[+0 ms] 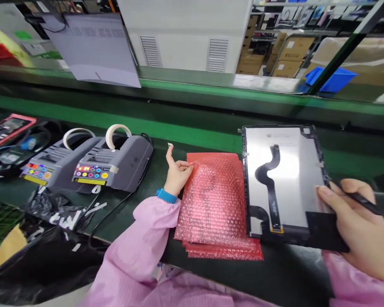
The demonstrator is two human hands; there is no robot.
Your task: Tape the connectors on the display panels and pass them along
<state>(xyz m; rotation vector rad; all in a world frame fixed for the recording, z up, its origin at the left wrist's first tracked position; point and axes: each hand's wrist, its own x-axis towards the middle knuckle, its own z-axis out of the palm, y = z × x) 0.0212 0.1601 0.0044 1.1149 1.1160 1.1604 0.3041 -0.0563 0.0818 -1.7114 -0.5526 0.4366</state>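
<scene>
Our left hand [178, 172] rests half-open on the edge of the red bubble bags [215, 204] stacked mid-desk [153, 128], a small tape piece [170, 146] on its fingertip. Our right hand [358, 226] grips a black pen [360, 199] and the panel [283, 183] just right of the bags.

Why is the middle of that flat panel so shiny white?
In the head view, overhead light glares off the display panel, washing out its centre beside the black flex cable; the right hand near the edge looks slightly smeared, and the far shelves are soft and bent by the lens.
</scene>
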